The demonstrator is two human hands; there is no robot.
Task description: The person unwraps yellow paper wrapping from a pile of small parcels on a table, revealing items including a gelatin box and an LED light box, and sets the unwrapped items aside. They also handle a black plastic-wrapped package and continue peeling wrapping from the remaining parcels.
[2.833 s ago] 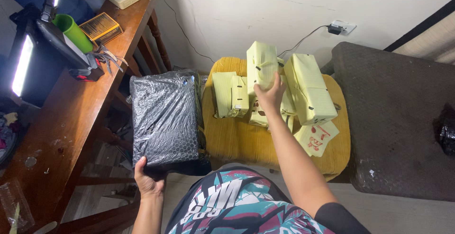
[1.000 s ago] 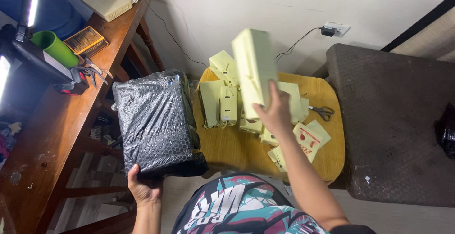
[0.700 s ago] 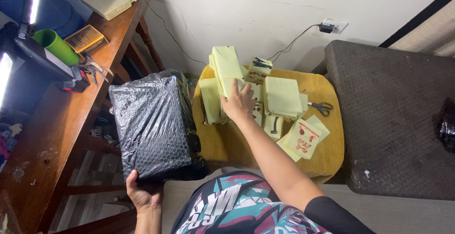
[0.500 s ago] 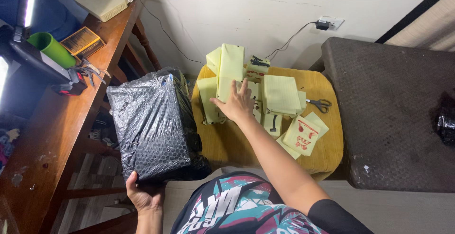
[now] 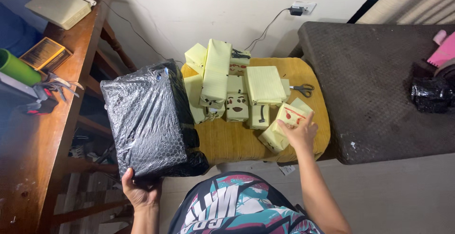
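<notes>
My left hand [image 5: 140,191], at lower left of the frame, grips the near edge of a black wrapped parcel [image 5: 147,120], fingers curled under it. My right hand [image 5: 299,132] rests half-open on a yellow packet [image 5: 284,125] at the lower right of the yellow stool [image 5: 237,144], where more packets [image 5: 227,85] lie beside scissors [image 5: 302,89].

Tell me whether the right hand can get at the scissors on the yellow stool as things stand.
Probably yes. The right hand rests on a small yellow packet at the stool's front right, and the scissors lie uncovered just beyond it, with nothing between them.
</notes>
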